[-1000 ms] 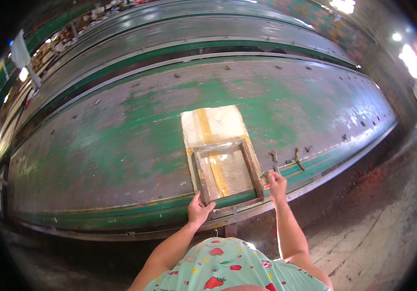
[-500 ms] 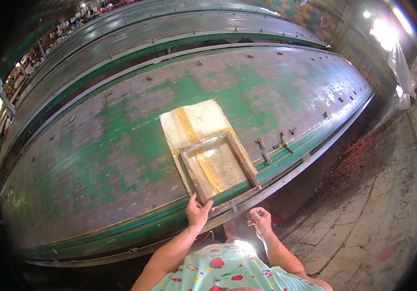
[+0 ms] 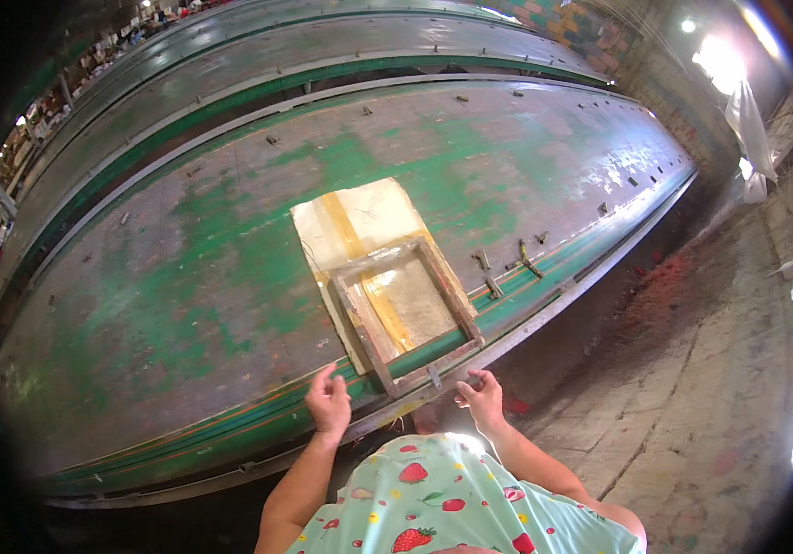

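Observation:
A worn wooden frame (image 3: 371, 343) lies on the near edge of the long table, partly over a cream board (image 3: 380, 208) with brown tape down it. A pale speckled panel shows inside the frame. My left hand (image 3: 328, 403) hovers over the table edge left of the frame's near corner, apart from it. Its fingers are loosely bent, with nothing visible in them. Close to the frame's near right corner, beyond the table edge, is my right hand (image 3: 482, 403). Its fingers are curled but apart, and I see nothing held.
The long table (image 3: 230, 249) has a grey top with worn green patches and a pale metal rail (image 3: 544, 314). Small metal clamps (image 3: 528, 258) sit right of the frame. More long tables (image 3: 341, 46) stand behind. A paved floor (image 3: 673, 406) runs along the right.
My left hand has let go of the frame's near left side and moved left. My right hand has shifted slightly left and up. The whole view has shifted a little; the frame stays on the board.

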`<state>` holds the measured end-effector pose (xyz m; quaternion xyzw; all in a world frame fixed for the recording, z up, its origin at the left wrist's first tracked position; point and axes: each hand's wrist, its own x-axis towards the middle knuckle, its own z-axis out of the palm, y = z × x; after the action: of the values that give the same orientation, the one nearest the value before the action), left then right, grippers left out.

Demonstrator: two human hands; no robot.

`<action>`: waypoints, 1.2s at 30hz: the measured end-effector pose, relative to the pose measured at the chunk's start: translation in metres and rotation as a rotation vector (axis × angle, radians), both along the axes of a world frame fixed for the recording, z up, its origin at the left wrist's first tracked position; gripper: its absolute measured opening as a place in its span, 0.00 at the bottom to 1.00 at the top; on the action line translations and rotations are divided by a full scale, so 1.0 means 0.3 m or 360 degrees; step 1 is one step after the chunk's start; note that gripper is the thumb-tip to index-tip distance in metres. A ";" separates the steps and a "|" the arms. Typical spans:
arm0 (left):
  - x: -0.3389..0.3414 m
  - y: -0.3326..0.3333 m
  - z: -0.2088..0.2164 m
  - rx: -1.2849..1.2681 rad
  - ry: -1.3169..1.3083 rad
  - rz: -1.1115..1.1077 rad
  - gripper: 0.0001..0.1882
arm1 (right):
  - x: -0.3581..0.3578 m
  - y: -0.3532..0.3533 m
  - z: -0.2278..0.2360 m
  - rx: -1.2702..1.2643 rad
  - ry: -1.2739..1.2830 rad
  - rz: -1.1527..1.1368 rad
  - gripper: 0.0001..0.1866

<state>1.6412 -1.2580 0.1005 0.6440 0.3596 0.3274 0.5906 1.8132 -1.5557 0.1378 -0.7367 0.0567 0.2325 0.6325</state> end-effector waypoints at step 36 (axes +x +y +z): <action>0.279 -0.141 0.174 0.1429 -0.0009 -0.1272 0.44 | 0.020 0.078 0.046 -0.0601 -0.1174 0.0774 0.20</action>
<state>1.7249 -1.3004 0.1526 0.9150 -0.0855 0.2015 0.3390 1.8191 -1.5322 0.1515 -0.8639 -0.3042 0.0826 0.3929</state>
